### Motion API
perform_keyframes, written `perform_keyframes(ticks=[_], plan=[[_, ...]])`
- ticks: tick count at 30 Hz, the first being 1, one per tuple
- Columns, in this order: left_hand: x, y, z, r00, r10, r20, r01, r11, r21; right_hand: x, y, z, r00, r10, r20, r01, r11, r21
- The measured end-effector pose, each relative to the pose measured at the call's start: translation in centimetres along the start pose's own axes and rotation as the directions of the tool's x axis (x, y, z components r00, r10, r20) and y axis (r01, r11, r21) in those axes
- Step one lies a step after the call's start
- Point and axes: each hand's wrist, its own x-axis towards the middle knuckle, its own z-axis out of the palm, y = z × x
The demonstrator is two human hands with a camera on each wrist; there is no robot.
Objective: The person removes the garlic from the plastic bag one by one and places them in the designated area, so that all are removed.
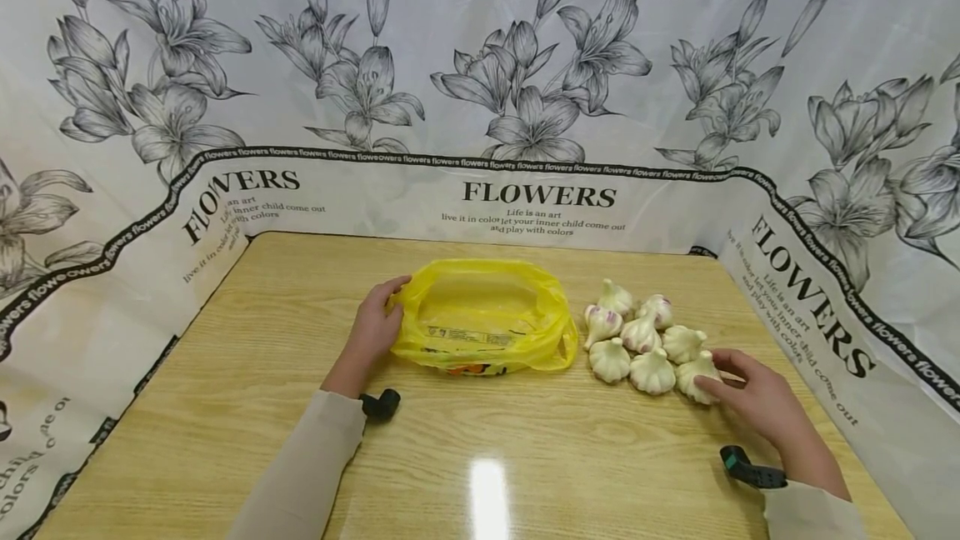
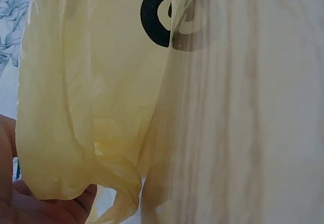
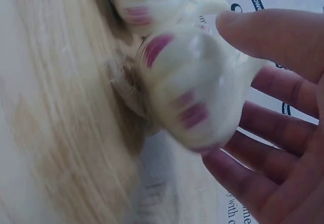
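A yellow plastic bag (image 1: 480,361) lies on the table with its mouth spread wide and dark print on its front. My left hand (image 1: 378,319) grips the bag's left rim. In the left wrist view, fingers curl under the edge of the thin yellow bag (image 2: 76,92), near a hanging handle loop. Right of the bag several garlic bulbs (image 1: 651,372) sit in a cluster. My right hand (image 1: 757,394) is at the nearest, rightmost garlic bulb (image 1: 697,375), thumb on one side and fingers on the other. Purple streaks mark this garlic bulb (image 3: 192,92) in the right wrist view.
The wooden table (image 1: 420,457) reflects a bright light near its front edge. White cloth (image 1: 540,215) with flower drawings and lettering stands around the back and sides. A black camera mount (image 1: 381,405) sits on the left wrist, another camera mount (image 1: 750,469) on the right.
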Motion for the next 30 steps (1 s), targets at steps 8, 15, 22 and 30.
perform_keyframes(ticks=[8, 15, 22, 30], plan=[[-0.3, 0.2, -0.3, 1.000, -0.003, -0.001, 0.003, 1.000, 0.026, 0.0, -1.9, -0.8, 0.991, -0.062, -0.115, 0.052, 0.995, -0.083], [-0.3, 0.7, -0.8, 1.000, -0.012, -0.002, 0.013, 0.998, 0.062, 0.6, -5.1, -1.1, 0.976, -0.143, -0.164, 0.120, 0.982, -0.144], [0.0, 1.2, -1.6, 0.998, 0.058, -0.007, -0.057, 0.992, 0.116, 2.5, -8.7, -1.0, 0.945, -0.262, -0.196, 0.231, 0.959, -0.165], [1.4, 2.5, -4.2, 0.980, 0.200, 0.016, -0.197, 0.943, 0.269, 5.5, -13.2, -0.4, 0.903, -0.384, -0.194, 0.350, 0.918, -0.188]])
